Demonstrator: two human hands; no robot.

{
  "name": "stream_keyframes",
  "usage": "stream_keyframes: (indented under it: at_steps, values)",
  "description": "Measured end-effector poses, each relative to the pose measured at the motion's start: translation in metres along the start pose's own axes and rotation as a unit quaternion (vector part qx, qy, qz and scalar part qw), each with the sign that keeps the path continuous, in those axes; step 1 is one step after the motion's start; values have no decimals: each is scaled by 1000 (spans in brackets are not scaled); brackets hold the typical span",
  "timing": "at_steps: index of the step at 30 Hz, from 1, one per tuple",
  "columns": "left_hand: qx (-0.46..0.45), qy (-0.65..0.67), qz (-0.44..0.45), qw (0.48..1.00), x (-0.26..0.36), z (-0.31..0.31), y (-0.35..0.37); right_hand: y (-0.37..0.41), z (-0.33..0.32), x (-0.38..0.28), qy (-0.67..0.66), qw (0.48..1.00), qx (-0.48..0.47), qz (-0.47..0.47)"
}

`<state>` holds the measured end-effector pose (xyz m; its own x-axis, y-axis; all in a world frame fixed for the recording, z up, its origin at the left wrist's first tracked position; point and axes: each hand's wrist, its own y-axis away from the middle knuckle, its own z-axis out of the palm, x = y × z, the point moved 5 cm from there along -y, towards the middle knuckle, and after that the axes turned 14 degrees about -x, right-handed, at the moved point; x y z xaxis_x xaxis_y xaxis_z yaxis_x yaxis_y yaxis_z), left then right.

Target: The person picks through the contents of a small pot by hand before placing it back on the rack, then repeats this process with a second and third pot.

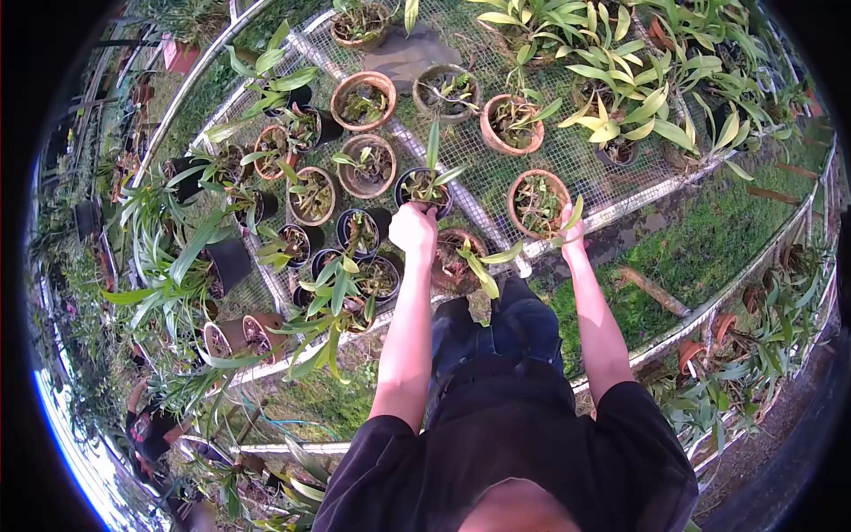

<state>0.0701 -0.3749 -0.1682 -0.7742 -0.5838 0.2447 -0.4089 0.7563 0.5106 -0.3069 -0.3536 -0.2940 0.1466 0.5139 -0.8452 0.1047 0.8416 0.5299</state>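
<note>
My left hand (414, 229) is closed on the near rim of a small black plant pot (401, 197), which holds a plant with a few upright green leaves (433, 144). My right hand (573, 234) grips the right rim of a terracotta pot (512, 206) with thin stems in it; a leaf (576, 213) crosses the fingers and partly hides them. Between my hands, close to my body, stands a brown pot (454, 282) with broad yellow-green leaves (483, 277).
The pots stand on a wire mesh bench (483, 182) with a pale frame edge (612, 213). Several clay and black pots crowd the left. Dense leafy plants (643, 106) fill the far right. Another person (151, 430) is at the lower left.
</note>
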Motion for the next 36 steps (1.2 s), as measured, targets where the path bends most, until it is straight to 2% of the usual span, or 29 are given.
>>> stream_keyframes:
  at_steps: [2, 3, 6, 8, 10, 11, 14, 18, 19, 20, 23, 25, 26, 28, 29, 30, 31, 32, 33, 36]
  values:
    - [14, 8, 9, 1000, 2, -2, 1, 6, 7, -10, -21, 1000, 9, -4]
    - [4, 18, 6, 1000, 1, 0, -1, -7, -10, 18, 3, 998, 2, 57]
    - [-14, 40, 2, 999, -6, 7, -6, -6, -11, 21, -59, 998, -36, -2]
    - [-11, 46, 15, 999, -10, 11, -7, -3, -11, 20, -60, 997, -37, 17]
    - [1, 50, 47, 998, -13, 9, -4, -10, -17, 40, -75, 996, -29, 27]
    - [6, 51, 63, 997, -16, 8, -2, -16, -21, 46, -91, 994, -62, -9]
    - [34, 77, 119, 989, -23, 0, 6, -18, -26, 52, -31, 998, -10, 55]
    - [-45, 179, 124, 975, -14, -18, 32, -16, -18, 41, -99, 993, -52, 24]
    - [-68, 199, 153, 966, -8, -18, 39, -18, -19, 42, -74, 996, -51, -2]
    - [-102, 224, 148, 958, -3, -15, 46, -18, -22, 46, -83, 996, -41, 12]
    - [-175, 356, 185, 899, 19, 6, 65, -12, -18, 34, -103, 993, -27, 46]
    - [-250, 264, 212, 907, 50, 0, 85, -19, -22, 42, -102, 992, -40, 59]
    - [-277, 205, 238, 908, 62, 6, 92, -17, -19, 37, -135, 987, -77, 39]
    - [-282, 169, 410, 851, 92, 14, 120, -10, -16, 24, -121, 987, -98, 41]
    - [-347, 93, 402, 842, 99, 26, 127, -14, -19, 27, -108, 986, -114, 57]
    - [-332, 96, 443, 827, 105, 30, 133, -15, -18, 22, -94, 984, -131, 73]
    - [-313, 75, 458, 829, 107, 32, 134, -13, -15, 15, -73, 976, -189, 73]
    - [-292, 54, 472, 830, 110, 34, 133, -8, -18, 13, -52, 981, -162, 91]
    - [-288, 61, 457, 839, 112, 34, 130, -5, -15, 3, -48, 979, -150, 126]
    - [-278, 89, 404, 867, 106, 32, 116, 3, -10, -16, -6, 978, -143, 150]
